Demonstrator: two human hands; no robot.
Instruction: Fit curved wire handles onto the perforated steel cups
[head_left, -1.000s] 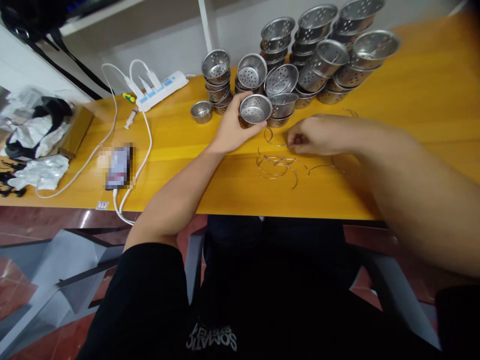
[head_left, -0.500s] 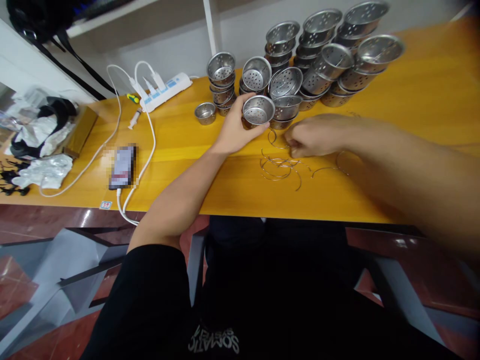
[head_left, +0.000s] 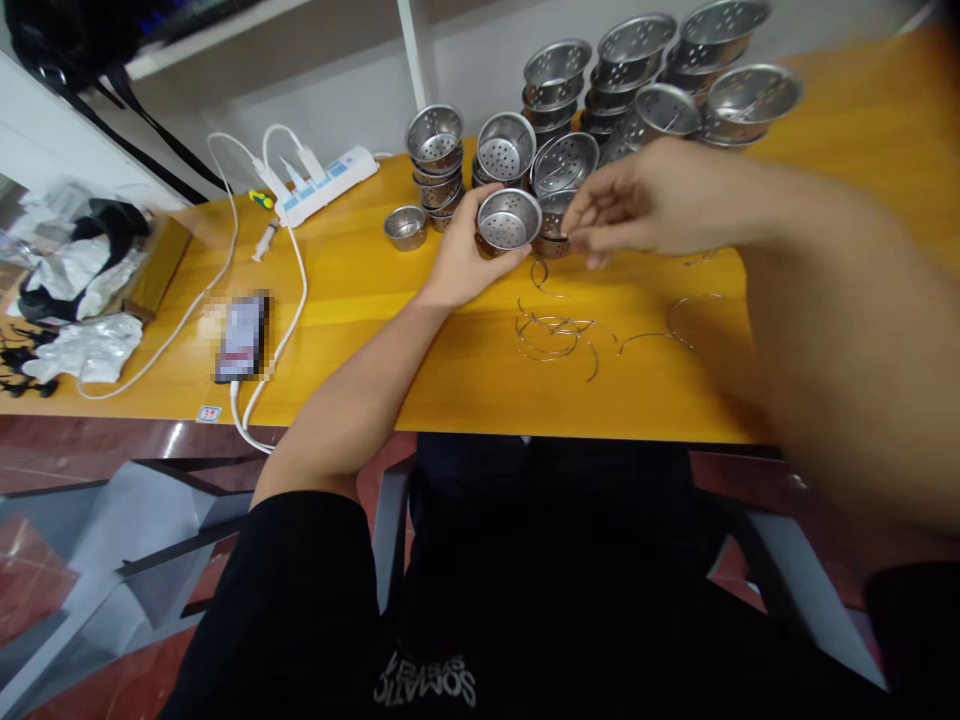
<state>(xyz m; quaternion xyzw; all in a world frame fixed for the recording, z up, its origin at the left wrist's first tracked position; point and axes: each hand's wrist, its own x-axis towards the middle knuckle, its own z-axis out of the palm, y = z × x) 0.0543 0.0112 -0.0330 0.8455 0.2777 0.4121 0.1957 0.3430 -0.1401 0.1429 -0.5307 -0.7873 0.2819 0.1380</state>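
A small perforated metal strainer cup point(head_left: 510, 220) is in my left hand point(head_left: 461, 260), its open mouth facing up toward me. My fingers wrap its left side and my thumb lies along its near edge. My right hand point(head_left: 630, 205) is raised just to the right of that cup. Its fingers are curled and drawn toward the thumb in a pinch; anything between the tips is too small to make out. Below the hands, several thin curved wires point(head_left: 559, 338) lie loose on the yellow table point(head_left: 450, 380).
Stacks of strainer cups point(head_left: 555, 75) stand behind my hands, with one single cup point(head_left: 405, 228) at their left. Further left are a white power strip point(head_left: 330, 185) with cables, a syringe point(head_left: 265, 242), a phone point(head_left: 241, 338) and plastic bags point(head_left: 90, 345).
My right hand has lifted from the wires on the table, moving up beside the held cup. The left hand keeps its hold on the cup.
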